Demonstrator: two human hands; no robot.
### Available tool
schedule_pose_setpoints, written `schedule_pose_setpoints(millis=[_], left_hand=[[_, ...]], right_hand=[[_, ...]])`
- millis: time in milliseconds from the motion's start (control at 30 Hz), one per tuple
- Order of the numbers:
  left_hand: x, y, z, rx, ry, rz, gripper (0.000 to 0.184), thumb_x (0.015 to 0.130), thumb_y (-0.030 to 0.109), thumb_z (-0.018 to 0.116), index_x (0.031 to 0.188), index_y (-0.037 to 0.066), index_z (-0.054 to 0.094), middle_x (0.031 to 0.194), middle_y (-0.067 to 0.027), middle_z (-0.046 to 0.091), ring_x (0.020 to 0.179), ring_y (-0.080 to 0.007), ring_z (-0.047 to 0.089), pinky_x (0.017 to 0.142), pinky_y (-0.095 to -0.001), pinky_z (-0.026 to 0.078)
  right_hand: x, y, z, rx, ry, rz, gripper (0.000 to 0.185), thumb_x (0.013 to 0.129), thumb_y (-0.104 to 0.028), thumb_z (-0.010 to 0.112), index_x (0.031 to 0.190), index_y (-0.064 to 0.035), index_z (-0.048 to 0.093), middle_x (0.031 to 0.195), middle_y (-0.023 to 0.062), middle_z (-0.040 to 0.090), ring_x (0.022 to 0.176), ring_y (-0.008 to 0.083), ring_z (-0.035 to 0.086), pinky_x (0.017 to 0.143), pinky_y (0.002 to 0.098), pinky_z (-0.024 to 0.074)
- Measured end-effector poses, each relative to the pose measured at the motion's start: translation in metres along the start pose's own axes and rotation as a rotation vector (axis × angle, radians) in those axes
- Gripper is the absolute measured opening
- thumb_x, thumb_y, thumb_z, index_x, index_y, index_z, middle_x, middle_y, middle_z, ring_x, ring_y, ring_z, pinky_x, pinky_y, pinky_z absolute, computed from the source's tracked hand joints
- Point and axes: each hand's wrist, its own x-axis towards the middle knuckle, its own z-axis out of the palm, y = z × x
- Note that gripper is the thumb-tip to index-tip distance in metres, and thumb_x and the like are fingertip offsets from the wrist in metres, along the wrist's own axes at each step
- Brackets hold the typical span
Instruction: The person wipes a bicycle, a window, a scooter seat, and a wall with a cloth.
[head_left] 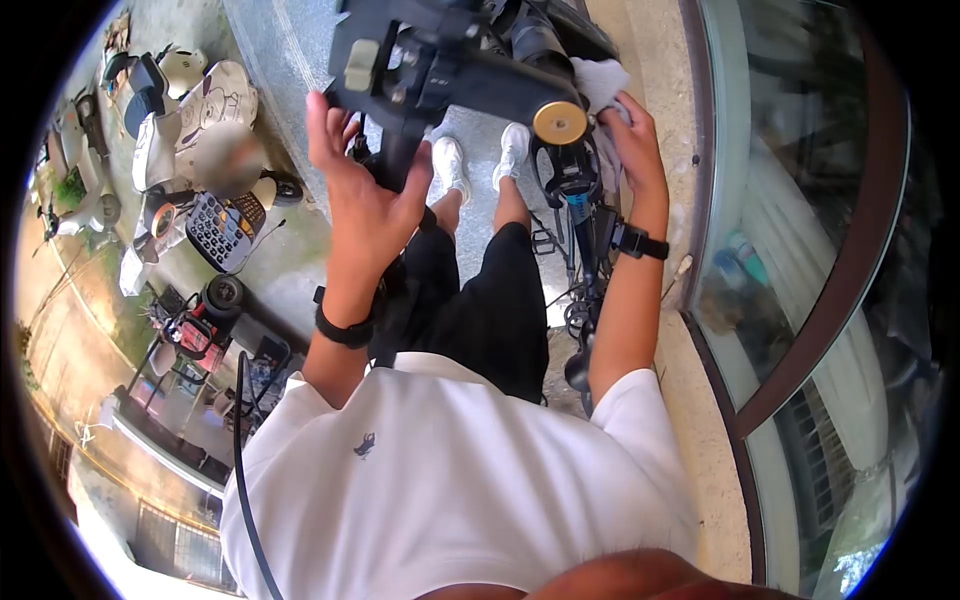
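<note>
My left hand (362,200) is curled round a black handlebar grip (402,150), thumb on one side and fingers on the other. Just beyond it is a bulky black handlebar assembly (450,75) with a grey button, carrying a round gold cap (560,123). On the right, my right hand (637,145) holds a pale grey cloth (600,82) against the far side of the black parts; some fingers are hidden behind the cloth. Below the gold cap runs the dark frame of a bike (582,230), standing beside my legs.
A glass door or window (790,270) with a brown frame rises along the right, above a stone ledge (715,440). Parked scooters (150,130) stand to the left, one with a printed cover (215,110). A red and black wheeled machine (195,335) is lower left. A black cable (243,470) hangs by my shirt.
</note>
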Motion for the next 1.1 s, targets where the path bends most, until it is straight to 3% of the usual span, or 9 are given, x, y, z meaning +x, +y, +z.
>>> schedule_pose_setpoints(millis=[167, 300, 333, 433, 467, 700, 800, 1033, 1100], left_hand=[[-0.006, -0.004, 0.006, -0.096, 0.026, -0.166, 0.108, 0.075, 0.001, 0.074, 0.15, -0.004, -0.003, 0.126, -0.0216, 0.043, 0.117, -0.0297, 0.048, 0.104, -0.0455, 0.035], [0.006, 0.011, 0.0, 0.005, -0.087, -0.319, 0.082, 0.077, 0.001, 0.073, 0.14, -0.006, 0.02, 0.117, -0.0176, 0.049, 0.104, -0.0246, 0.053, 0.094, -0.0359, 0.042], [0.007, 0.012, 0.0, 0.034, -0.079, -0.275, 0.06, 0.077, 0.002, 0.072, 0.126, -0.005, 0.038, 0.111, -0.015, 0.053, 0.095, -0.0222, 0.056, 0.086, -0.032, 0.045], [0.004, 0.002, -0.005, 0.169, -0.174, -0.192, 0.048, 0.078, 0.001, 0.071, 0.118, -0.004, 0.047, 0.105, -0.0129, 0.056, 0.09, -0.0207, 0.058, 0.082, -0.0324, 0.046], [-0.003, -0.006, -0.006, 0.088, -0.146, -0.293, 0.038, 0.078, 0.0, 0.07, 0.112, -0.003, 0.053, 0.1, -0.0114, 0.057, 0.086, -0.0199, 0.059, 0.079, -0.0328, 0.046], [-0.006, -0.01, -0.011, 0.19, -0.156, -0.196, 0.035, 0.073, -0.003, 0.066, 0.108, -0.002, 0.062, 0.105, -0.0153, 0.06, 0.088, -0.028, 0.061, 0.082, -0.0369, 0.046], [-0.005, -0.01, -0.009, 0.235, -0.154, -0.101, 0.035, 0.073, -0.003, 0.065, 0.108, -0.002, 0.063, 0.107, -0.0163, 0.062, 0.09, -0.0321, 0.061, 0.083, -0.0392, 0.046], [-0.008, -0.014, -0.013, 0.14, -0.184, -0.196, 0.032, 0.074, -0.001, 0.066, 0.105, -0.001, 0.064, 0.097, -0.0144, 0.065, 0.09, -0.0315, 0.062, 0.083, -0.0394, 0.046], [-0.011, -0.014, -0.015, 0.107, -0.23, -0.245, 0.033, 0.075, -0.001, 0.066, 0.108, -0.001, 0.063, 0.099, -0.0147, 0.065, 0.089, -0.0312, 0.062, 0.082, -0.039, 0.046]], right_hand=[[0.023, 0.019, 0.002, 0.031, -0.176, 0.005, 0.041, 0.088, -0.01, 0.065, 0.127, 0.0013, 0.057, 0.12, 0.0094, 0.063, 0.108, 0.0151, 0.058, 0.093, 0.0275, 0.0457], [0.034, 0.008, 0.014, -0.087, -0.139, -0.165, 0.042, 0.088, -0.012, 0.067, 0.127, -0.0003, 0.055, 0.121, 0.0108, 0.063, 0.109, 0.0152, 0.058, 0.094, 0.028, 0.045], [0.039, 0.003, 0.015, -0.14, -0.195, -0.23, 0.041, 0.089, -0.013, 0.068, 0.126, -0.0012, 0.056, 0.121, 0.0108, 0.063, 0.108, 0.0159, 0.059, 0.094, 0.0282, 0.0452], [0.056, 0.01, 0.016, -0.25, -0.222, -0.316, 0.036, 0.087, -0.01, 0.069, 0.121, -0.003, 0.059, 0.114, 0.0116, 0.064, 0.102, 0.0204, 0.062, 0.091, 0.0293, 0.0467], [0.061, 0.01, 0.015, -0.229, -0.259, -0.387, 0.037, 0.085, -0.009, 0.07, 0.12, -0.0026, 0.06, 0.111, 0.0114, 0.064, 0.1, 0.0222, 0.063, 0.089, 0.0297, 0.0474], [0.044, 0.001, 0.0, -0.327, -0.391, -0.508, 0.036, 0.071, -0.005, 0.077, 0.102, 0.0001, 0.059, 0.098, 0.0121, 0.059, 0.09, 0.0283, 0.061, 0.081, 0.0321, 0.0481], [0.024, -0.005, 0.006, -0.38, -0.3, -0.37, 0.039, 0.068, -0.004, 0.077, 0.1, -0.0004, 0.054, 0.094, 0.0136, 0.054, 0.088, 0.0295, 0.058, 0.078, 0.0341, 0.0474], [0.031, 0.016, 0.017, -0.283, -0.202, -0.407, 0.045, 0.069, -0.004, 0.075, 0.108, -0.0013, 0.051, 0.095, 0.0124, 0.054, 0.089, 0.0269, 0.057, 0.08, 0.0314, 0.0455], [0.039, 0.026, 0.012, -0.102, -0.317, -0.233, 0.04, 0.074, -0.002, 0.072, 0.111, -0.0014, 0.054, 0.098, 0.0102, 0.056, 0.092, 0.0218, 0.058, 0.083, 0.029, 0.0449]])
